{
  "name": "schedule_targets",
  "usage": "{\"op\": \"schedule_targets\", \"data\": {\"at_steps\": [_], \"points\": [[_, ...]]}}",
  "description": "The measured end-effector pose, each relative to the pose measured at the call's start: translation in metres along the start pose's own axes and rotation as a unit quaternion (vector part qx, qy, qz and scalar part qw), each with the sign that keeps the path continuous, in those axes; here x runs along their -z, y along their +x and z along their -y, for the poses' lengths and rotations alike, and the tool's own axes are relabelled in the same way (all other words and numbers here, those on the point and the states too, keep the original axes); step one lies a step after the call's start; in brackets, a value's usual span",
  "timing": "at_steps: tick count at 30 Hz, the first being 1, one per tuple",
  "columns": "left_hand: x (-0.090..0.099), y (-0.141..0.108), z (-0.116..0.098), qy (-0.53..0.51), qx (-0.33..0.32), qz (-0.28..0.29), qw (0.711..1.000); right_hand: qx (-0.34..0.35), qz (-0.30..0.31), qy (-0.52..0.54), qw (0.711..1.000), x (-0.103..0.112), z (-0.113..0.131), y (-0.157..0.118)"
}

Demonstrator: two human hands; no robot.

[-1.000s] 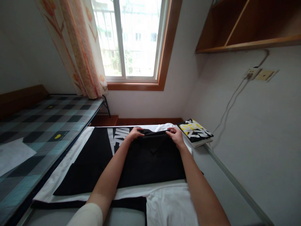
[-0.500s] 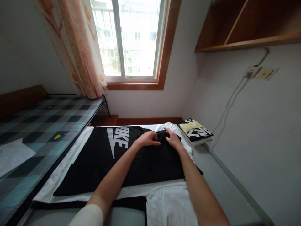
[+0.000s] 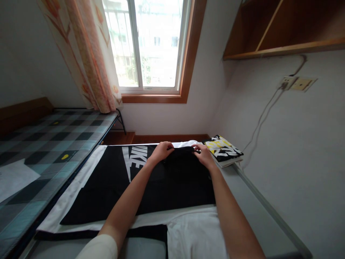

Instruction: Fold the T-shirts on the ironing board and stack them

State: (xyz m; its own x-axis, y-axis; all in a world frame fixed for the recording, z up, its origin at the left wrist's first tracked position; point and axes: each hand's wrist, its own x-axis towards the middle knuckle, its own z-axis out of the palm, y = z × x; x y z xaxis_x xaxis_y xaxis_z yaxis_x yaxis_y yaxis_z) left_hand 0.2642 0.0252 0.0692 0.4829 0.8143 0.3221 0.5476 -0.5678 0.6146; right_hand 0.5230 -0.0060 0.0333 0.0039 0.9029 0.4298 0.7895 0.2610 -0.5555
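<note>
A black T-shirt with a grey-white printed logo lies spread on a white T-shirt. At its far edge, my left hand pinches the black fabric between thumb and fingers. A short way to the right, my right hand grips the same garment, its fingers closed on the cloth. Between the two hands the far edge is slightly raised and pulled fairly straight. My forearms cover part of both garments.
Right of the clothes, a book with a yellow, black and white cover rests on the grey tabletop. A checked bed with a paper sheet stands at left. A wooden shelf hangs at upper right.
My hands have moved apart, the left going leftward and the right slightly rightward. The black fabric between them is now stretched straighter along the far edge.
</note>
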Motion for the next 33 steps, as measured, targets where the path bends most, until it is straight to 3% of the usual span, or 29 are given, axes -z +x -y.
{"op": "schedule_targets", "data": {"at_steps": [4,6,8,11,13,16,18,20,24,27,30,33], "points": [[0.016,0.001,-0.003,-0.034,0.003,-0.088,0.995,0.033,-0.017,-0.007,0.999,0.022,0.011,0.002],[0.022,-0.001,-0.01,-0.06,-0.007,-0.065,0.996,0.024,-0.016,-0.014,0.999,0.029,0.015,0.001],[0.027,-0.005,-0.017,-0.104,-0.03,0.04,0.993,-0.008,0.037,-0.003,0.999,0.035,0.017,-0.001],[0.028,-0.009,-0.02,-0.171,-0.042,0.256,0.951,-0.069,0.241,0.035,0.968,0.045,0.013,-0.006],[0.023,-0.01,-0.014,-0.161,-0.008,0.296,0.942,-0.105,0.329,0.039,0.938,0.052,0.007,-0.01],[0.009,-0.008,0.007,0.003,0.081,0.178,0.981,-0.199,0.303,0.02,0.932,0.056,0.001,-0.014],[-0.001,-0.008,0.022,0.117,0.133,0.106,0.978,-0.279,0.271,0.012,0.921,0.054,0.002,-0.015],[-0.008,-0.008,0.034,0.161,0.168,0.094,0.968,-0.329,0.265,0.023,0.906,0.049,0.005,-0.016],[-0.013,-0.009,0.045,0.154,0.234,0.092,0.956,-0.353,0.262,0.024,0.898,0.032,0.006,-0.014],[-0.013,-0.006,0.048,0.092,0.26,0.064,0.959,-0.362,0.22,-0.007,0.906,0.019,-0.004,-0.012],[-0.014,-0.003,0.05,-0.079,0.252,0.049,0.963,-0.366,0.174,0.01,0.914,0.01,-0.017,-0.011],[-0.021,-0.002,0.052,-0.27,0.258,0.029,0.927,-0.37,0.143,0.046,0.917,0.005,-0.024,-0.01]]}}
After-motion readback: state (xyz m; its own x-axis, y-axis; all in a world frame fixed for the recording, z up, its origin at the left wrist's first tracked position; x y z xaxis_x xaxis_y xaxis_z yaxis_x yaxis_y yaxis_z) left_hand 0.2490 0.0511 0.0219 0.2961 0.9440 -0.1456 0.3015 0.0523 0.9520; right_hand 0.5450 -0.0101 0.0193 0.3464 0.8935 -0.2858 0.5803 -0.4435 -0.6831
